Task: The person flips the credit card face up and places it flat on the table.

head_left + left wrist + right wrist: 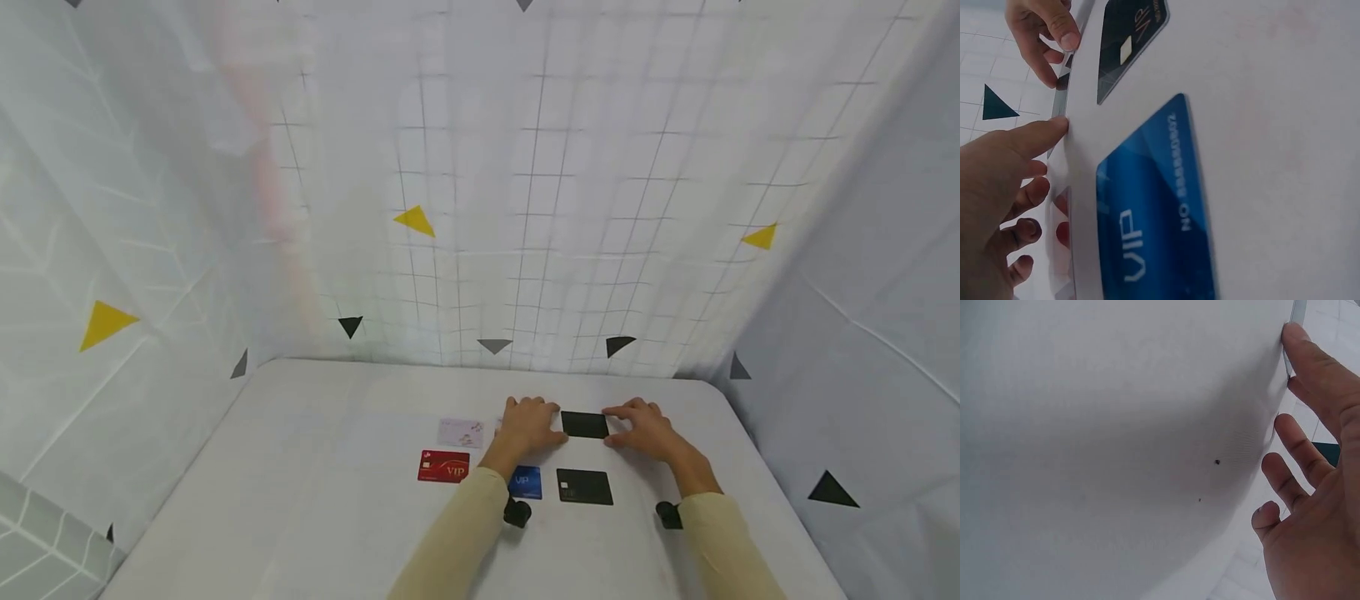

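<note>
A plain black card (585,425) lies flat on the white table between both hands. My left hand (527,427) has its thumb and forefinger spread at the card's left corners. At the right corners are the thumb and forefinger of my right hand (647,432). In the right wrist view, the right hand (1319,512) keeps its other fingers loosely bent. Nearer to me lies a black VIP card (585,487) with a chip. A blue VIP card (526,482) sits to its left, partly behind the left forearm.
Further left are a red VIP card (444,467) and, behind it, a pale pink card (461,432) with a small picture. Another pale card (498,422) is mostly hidden by the left hand. White sheeting (480,208) surrounds the table (315,483) at the back and sides.
</note>
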Action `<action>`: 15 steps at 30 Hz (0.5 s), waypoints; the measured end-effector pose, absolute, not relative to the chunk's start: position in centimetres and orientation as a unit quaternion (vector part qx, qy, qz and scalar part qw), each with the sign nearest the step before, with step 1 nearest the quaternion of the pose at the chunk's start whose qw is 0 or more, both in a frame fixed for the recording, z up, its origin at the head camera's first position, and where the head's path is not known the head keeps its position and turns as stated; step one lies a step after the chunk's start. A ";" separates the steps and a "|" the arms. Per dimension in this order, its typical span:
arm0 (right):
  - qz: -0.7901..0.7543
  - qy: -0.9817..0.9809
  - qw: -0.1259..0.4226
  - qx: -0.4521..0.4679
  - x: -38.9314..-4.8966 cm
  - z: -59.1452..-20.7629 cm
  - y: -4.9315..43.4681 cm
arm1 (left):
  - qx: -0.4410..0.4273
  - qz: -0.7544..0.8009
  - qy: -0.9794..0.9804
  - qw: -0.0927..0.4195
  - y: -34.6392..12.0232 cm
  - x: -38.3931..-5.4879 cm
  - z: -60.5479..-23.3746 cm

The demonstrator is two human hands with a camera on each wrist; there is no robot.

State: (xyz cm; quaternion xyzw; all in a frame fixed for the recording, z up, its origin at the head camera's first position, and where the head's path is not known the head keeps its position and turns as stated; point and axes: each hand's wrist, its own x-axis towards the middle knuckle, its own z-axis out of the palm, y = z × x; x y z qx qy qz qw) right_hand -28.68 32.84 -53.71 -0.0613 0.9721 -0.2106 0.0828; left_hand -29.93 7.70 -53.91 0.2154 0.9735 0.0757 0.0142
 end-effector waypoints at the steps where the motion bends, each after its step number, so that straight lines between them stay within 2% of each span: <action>1: -0.212 0.972 0.082 -0.061 -28.7 -53.7 32.8 | 0.212 0.075 0.974 0.015 7.8 -30.0 -53.9; 15: -0.211 0.973 0.084 -0.044 -28.8 -53.8 32.5 | 0.222 0.079 0.972 0.020 8.0 -30.8 -54.3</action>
